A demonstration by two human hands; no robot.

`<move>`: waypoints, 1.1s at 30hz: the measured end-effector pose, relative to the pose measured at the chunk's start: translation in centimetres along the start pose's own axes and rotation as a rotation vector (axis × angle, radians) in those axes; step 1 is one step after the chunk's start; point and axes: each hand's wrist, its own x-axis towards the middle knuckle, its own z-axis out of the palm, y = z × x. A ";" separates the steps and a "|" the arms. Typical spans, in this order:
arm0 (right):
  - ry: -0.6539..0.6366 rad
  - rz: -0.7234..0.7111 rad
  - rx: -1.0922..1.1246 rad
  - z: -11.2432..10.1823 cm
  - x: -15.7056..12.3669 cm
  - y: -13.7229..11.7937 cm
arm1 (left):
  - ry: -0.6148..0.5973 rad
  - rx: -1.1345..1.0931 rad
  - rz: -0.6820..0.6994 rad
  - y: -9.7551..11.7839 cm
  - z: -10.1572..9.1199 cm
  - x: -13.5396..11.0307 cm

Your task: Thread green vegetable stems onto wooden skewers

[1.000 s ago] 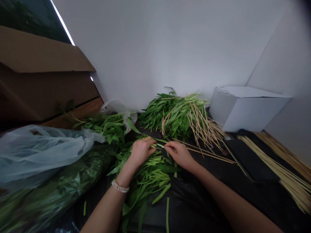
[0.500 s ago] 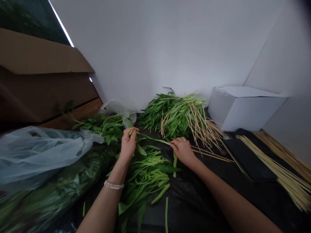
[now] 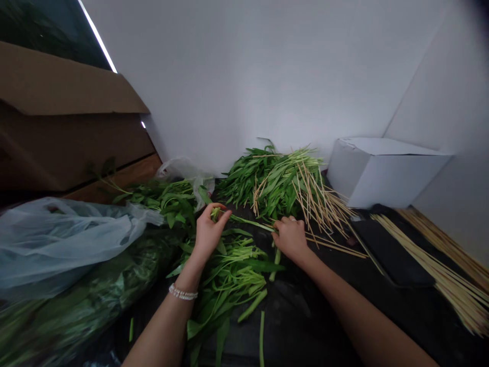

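Note:
Between my hands stretches a leafy green stem [image 3: 250, 221], like water spinach. My left hand [image 3: 208, 232] pinches its leafy end, thumb and fingertips closed on it. My right hand [image 3: 291, 237] is closed around the other end; thin wooden sticks [image 3: 336, 246] show just beyond its knuckles, and I cannot tell whether it grips one. Below lies a loose pile of cut greens [image 3: 233, 272] on black plastic sheeting [image 3: 301, 326]. Behind, a larger heap of greens [image 3: 267, 178] has wooden skewers [image 3: 319, 204] threaded through or lying over it.
A white box [image 3: 397, 176] stands at the back right, beside a black flat case [image 3: 393, 252] and more wooden sticks [image 3: 451, 275]. To the left are a clear plastic bag [image 3: 69, 239], bagged greens [image 3: 95, 295], further stems [image 3: 168, 196] and a cardboard box [image 3: 69, 86].
My left hand has shifted slightly right and turned, its thumb and fingers now pinching round the leaves. My right hand has moved slightly right; the stem stays between both.

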 end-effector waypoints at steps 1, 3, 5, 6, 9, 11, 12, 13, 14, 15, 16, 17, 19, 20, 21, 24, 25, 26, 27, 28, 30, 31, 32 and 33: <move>-0.007 0.017 0.003 -0.1 0.0 0.2 | -0.033 0.028 0.008 -0.1 0.1 -0.1; -0.015 0.034 0.013 -0.1 0.0 0.7 | -0.093 0.062 0.024 -0.2 0.3 -0.3; -0.007 0.020 0.024 0.0 0.0 1.0 | -0.117 0.080 0.039 -0.3 0.5 -0.5; 0.002 0.013 0.026 0.1 0.0 1.1 | -0.114 0.086 0.043 -0.4 0.6 -0.5; 0.024 0.002 0.020 0.4 0.0 1.0 | -0.088 0.097 0.044 -0.3 0.7 -0.5; 0.034 -0.010 0.015 0.6 0.1 0.8 | -0.072 0.102 0.041 -0.3 0.7 -0.5; 0.042 -0.027 0.018 0.7 0.1 0.8 | -0.064 0.106 0.037 -0.4 0.7 -0.5; 0.056 -0.042 0.030 0.7 0.1 0.8 | -0.056 0.111 0.031 -0.4 0.6 -0.4; 0.077 -0.050 0.050 0.8 0.2 0.8 | -0.046 0.118 0.024 -0.4 0.6 -0.4; 0.104 -0.051 0.079 0.8 0.3 0.8 | -0.034 0.126 0.016 -0.4 0.6 -0.4; 0.138 -0.047 0.114 0.8 0.3 0.9 | -0.022 0.135 0.010 -0.5 0.5 -0.3; 0.178 -0.043 0.156 0.7 0.4 0.9 | -0.014 0.142 0.004 -0.5 0.5 -0.3; 0.280 -0.042 0.249 0.5 0.4 1.0 | -0.007 0.147 -0.005 -0.6 0.5 -0.3; 0.333 -0.052 0.294 0.3 0.4 1.0 | -0.009 0.142 -0.009 -0.6 0.6 -0.3; 0.378 -0.064 0.333 0.1 0.4 1.0 | -0.017 0.125 -0.015 -0.6 0.6 -0.3; 0.440 -0.111 0.401 -0.6 0.1 0.6 | -0.065 -0.038 -0.111 -0.6 1.0 -0.4; 0.441 -0.132 0.415 -0.7 0.0 0.5 | -0.085 -0.143 -0.188 -0.6 1.1 -0.4; 0.440 -0.156 0.427 -0.9 -0.1 0.3 | -0.105 -0.269 -0.276 -0.5 1.2 -0.4; 0.438 -0.181 0.436 -1.0 -0.2 0.1 | -0.121 -0.407 -0.362 -0.5 1.2 -0.3; 0.433 -0.207 0.442 -1.0 -0.2 0.0 | -0.132 -0.545 -0.433 -0.4 1.2 -0.3; 0.410 -0.234 0.439 -0.9 -0.2 0.0 | -0.145 -0.776 -0.512 -0.3 1.0 0.0; 0.393 -0.220 0.428 -0.8 -0.2 0.0 | -0.140 -0.859 -0.527 -0.2 0.9 0.1; 0.370 -0.184 0.410 -0.6 -0.2 0.2 | -0.131 -0.924 -0.537 -0.1 0.7 0.3; 0.343 -0.128 0.383 -0.5 -0.1 0.3 | -0.119 -0.975 -0.547 0.0 0.6 0.4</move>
